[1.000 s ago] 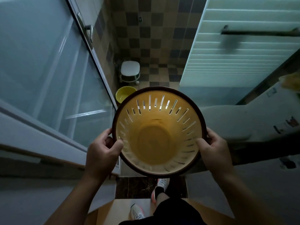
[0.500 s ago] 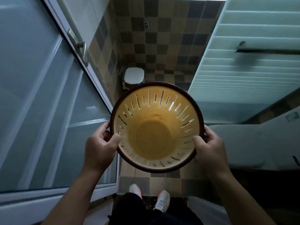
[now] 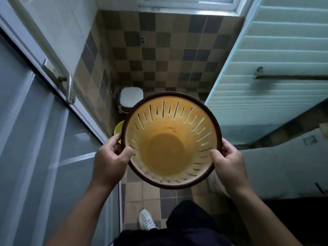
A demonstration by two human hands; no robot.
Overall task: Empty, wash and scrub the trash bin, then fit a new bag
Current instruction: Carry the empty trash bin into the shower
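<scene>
I look straight down into a round yellow trash bin with slotted walls and a dark brown rim. It is held in the air at chest height and has nothing inside. My left hand grips the rim on the left, thumb inside the bin and fingers curled under the edge. On the opposite side my right hand grips the rim the same way.
A narrow bathroom with a checkered tile floor lies ahead. A white stool and a yellow basin stand by the left wall. A glass sliding door is on my left, a ribbed white panel on my right.
I have stepped forward over the threshold onto the bathroom tiles, carrying the bin in both hands. The grip on the rim is the same.
</scene>
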